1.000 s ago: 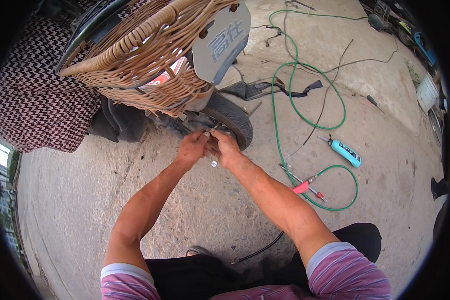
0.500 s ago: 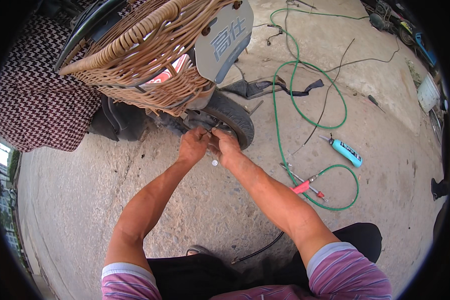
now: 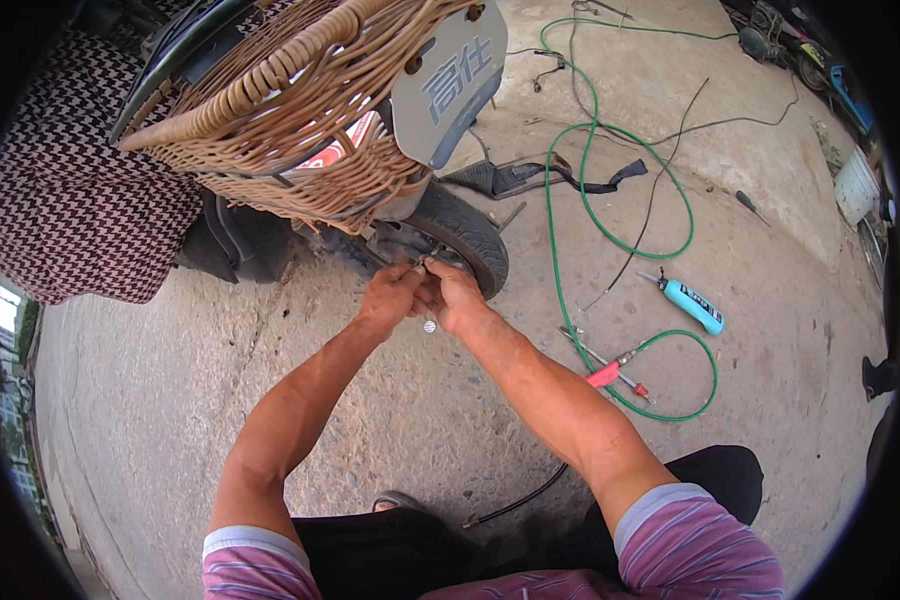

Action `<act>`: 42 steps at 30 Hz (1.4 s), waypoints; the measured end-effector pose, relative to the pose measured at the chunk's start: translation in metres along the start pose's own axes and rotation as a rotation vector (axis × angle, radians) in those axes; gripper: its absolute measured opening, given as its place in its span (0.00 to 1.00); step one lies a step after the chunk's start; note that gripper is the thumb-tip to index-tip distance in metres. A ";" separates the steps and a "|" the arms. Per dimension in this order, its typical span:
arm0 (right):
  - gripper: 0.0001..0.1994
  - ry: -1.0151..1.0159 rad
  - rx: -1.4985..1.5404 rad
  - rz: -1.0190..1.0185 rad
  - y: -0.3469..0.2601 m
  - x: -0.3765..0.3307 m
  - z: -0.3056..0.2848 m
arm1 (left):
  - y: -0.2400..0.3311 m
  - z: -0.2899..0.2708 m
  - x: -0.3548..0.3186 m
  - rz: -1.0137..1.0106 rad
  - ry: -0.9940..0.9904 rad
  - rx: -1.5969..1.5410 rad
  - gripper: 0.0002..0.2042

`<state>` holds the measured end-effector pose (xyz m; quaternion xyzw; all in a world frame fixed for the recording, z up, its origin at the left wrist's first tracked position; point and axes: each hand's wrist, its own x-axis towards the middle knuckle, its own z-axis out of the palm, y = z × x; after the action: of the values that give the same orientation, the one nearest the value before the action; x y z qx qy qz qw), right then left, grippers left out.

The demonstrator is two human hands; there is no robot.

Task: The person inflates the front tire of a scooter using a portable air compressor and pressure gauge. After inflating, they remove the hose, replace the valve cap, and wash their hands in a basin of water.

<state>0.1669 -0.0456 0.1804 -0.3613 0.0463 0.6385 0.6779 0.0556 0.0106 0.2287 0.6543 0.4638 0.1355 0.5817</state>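
Observation:
Both my hands meet at the front wheel of a scooter, just below its woven wicker basket. My left hand pinches a small metal part by the wheel hub; what it is stays too small to tell. My right hand is closed beside it, fingers touching the same spot, and a small round silvery piece shows just under the two hands. The grey front panel of the scooter hangs above them.
A green hose loops over the concrete to the right, ending at a red-handled fitting. A turquoise tool, a screwdriver and a black strap lie nearby. A checked cloth covers the scooter's left.
Both hands stay at the wheel hub; they have shifted only slightly, fingers working at the same spot.

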 end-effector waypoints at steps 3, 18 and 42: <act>0.06 0.032 -0.022 -0.019 0.003 -0.002 0.004 | -0.013 -0.005 0.009 0.232 0.108 0.309 0.11; 0.05 0.018 -0.040 0.008 0.000 -0.003 0.001 | 0.000 -0.003 -0.001 -0.030 -0.020 -0.001 0.10; 0.07 0.054 -0.120 -0.044 0.000 -0.012 0.013 | 0.012 0.003 -0.013 0.582 0.312 0.919 0.07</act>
<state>0.1596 -0.0483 0.1958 -0.4191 0.0183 0.6152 0.6675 0.0559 0.0000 0.2432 0.9134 0.3561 0.1696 0.1005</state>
